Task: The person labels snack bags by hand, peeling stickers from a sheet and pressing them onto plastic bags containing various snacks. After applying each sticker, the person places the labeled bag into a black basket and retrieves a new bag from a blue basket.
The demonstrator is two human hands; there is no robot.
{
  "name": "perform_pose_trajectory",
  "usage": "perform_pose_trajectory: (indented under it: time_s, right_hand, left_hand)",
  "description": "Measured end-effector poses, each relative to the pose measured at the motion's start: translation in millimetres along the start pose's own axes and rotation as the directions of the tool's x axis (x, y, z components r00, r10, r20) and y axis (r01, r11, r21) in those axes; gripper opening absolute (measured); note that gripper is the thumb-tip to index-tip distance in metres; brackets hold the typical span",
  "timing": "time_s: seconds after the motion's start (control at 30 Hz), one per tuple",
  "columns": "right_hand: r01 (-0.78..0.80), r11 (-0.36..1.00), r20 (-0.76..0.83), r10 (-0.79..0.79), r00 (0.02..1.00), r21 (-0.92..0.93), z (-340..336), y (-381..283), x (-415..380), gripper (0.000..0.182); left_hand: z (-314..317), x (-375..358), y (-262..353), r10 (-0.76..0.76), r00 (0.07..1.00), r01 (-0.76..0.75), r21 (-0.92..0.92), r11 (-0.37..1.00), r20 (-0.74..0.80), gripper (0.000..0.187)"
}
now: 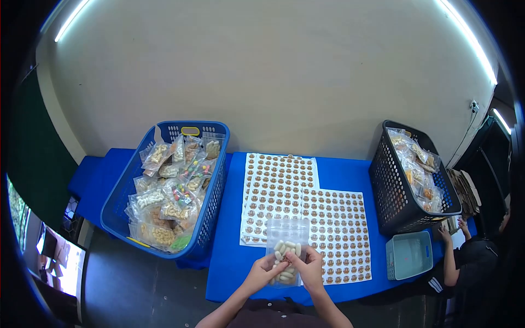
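Both my hands hold a clear zip pouch (289,232) of white oval sweets over the front of the table. My left hand (263,273) grips its left side, and my right hand (310,270) its right side. The thumbs meet on the pouch's front, over a small brown round sticker (286,259) partly hidden by them. Beneath and behind the pouch lie white sheets of round brown stickers (280,188), with another sticker sheet (339,235) to the right.
A blue basket (217,186) full of filled pouches stands at left. At right are a black basket (389,191) with more pouches and a grey-green tub (409,240). A person (473,257) handles something beyond the tub. Blue cloth (344,169) covers the table.
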State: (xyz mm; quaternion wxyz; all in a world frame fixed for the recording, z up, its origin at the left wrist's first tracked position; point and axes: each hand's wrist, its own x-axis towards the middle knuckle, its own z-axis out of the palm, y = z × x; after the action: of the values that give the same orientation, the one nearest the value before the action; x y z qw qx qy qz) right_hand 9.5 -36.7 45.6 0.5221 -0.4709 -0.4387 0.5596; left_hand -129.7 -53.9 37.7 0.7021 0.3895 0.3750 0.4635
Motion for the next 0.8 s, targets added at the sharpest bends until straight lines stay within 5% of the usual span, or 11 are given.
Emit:
perform_pose_trajectory:
  time_s: [0.1,0.4,0.5,0.6,0.8]
  right_hand:
    - [0.027,1.0,-0.049,-0.028,0.998,-0.016,2,11,5,0.015]
    - [0.005,0.999,0.16,0.002,0.987,-0.044,2,-5,10,0.016]
    - [-0.01,1.0,0.149,0.009,0.989,0.008,6,-5,9,0.017]
    - [0.015,1.0,0.094,-0.014,0.995,-0.004,11,1,6,0.019]
    - [-0.039,0.997,0.124,0.031,0.992,0.063,13,-4,5,0.02]
  left_hand:
    - [-5,0,0,-0.006,1.0,0.007,0.203,0.979,-0.004,0.035]
    - [-12,1,2,0.062,0.996,-0.052,0.15,0.987,-0.062,0.031]
    - [-18,2,-3,-0.031,0.994,0.056,0.235,0.97,-0.109,0.029]
    - [-8,0,-4,0.075,0.99,-0.067,0.074,0.995,-0.122,0.027]
    - [-10,2,-4,0.068,0.988,-0.061,0.057,0.997,-0.141,0.025]
